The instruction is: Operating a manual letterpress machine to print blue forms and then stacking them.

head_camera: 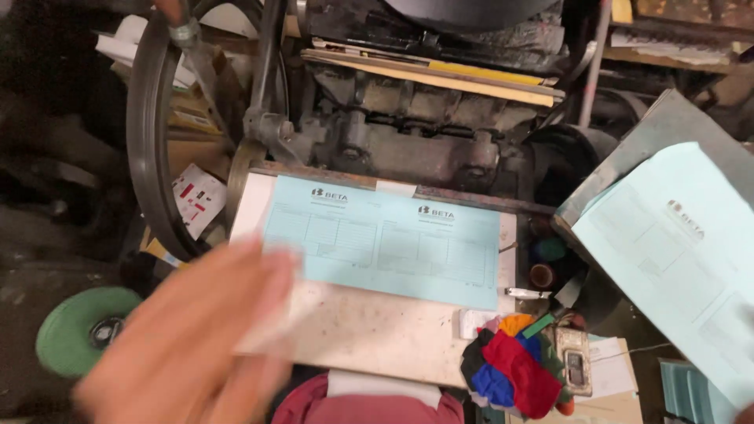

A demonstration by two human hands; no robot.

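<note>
While my left hand [184, 338] swept blurred across the lower left of the view, the pale blue printed sheet [385, 239] lay flat on the white bench [369, 326] of the old press [416, 118], up toward one o'clock from that hand. Its long axis ran roughly from nine to three o'clock, dipping slightly at the three o'clock end, with its near left corner just beside my fingertips [271, 263]. My fingers looked spread and mostly flat, and something pale seemed to sit under them, but the blur was too strong for me to tell whether the hand gripped anything. At three o'clock a second blue sheet [683, 259] hung tilted over a grey board [667, 129]; my right hand was out of view, so I could not tell whether it held that sheet. A bundle of coloured rags [510, 365] lay at five o'clock on the bench edge. A large flywheel [153, 141] stood at ten o'clock, and a green wheel [75, 330] sat at eight o'clock. My left hand was plainly the nearer to the flat sheet.
</note>
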